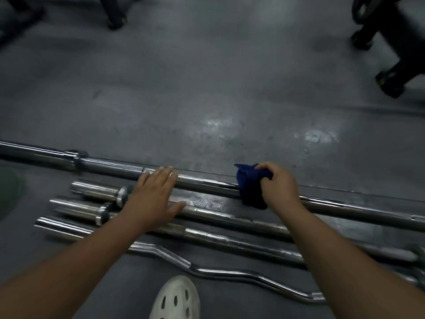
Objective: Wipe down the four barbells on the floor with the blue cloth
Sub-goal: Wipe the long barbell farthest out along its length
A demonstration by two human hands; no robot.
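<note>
Several chrome barbells lie side by side on the grey floor. The farthest, long barbell (110,166) runs from the left edge to the right edge. My right hand (279,186) grips the blue cloth (250,186), which is wrapped around this bar's shaft. My left hand (154,196) rests flat with straight fingers, fingertips on the same bar further left. Nearer to me lie two shorter straight barbells (230,216) (220,240), partly hidden by my arms. Closest is a curved barbell (230,272).
My white perforated shoe (176,298) stands at the bottom centre, just before the curved bar. Black equipment legs stand at the top right (391,84) and top left (115,17). Bare grey floor stretches beyond the long bar.
</note>
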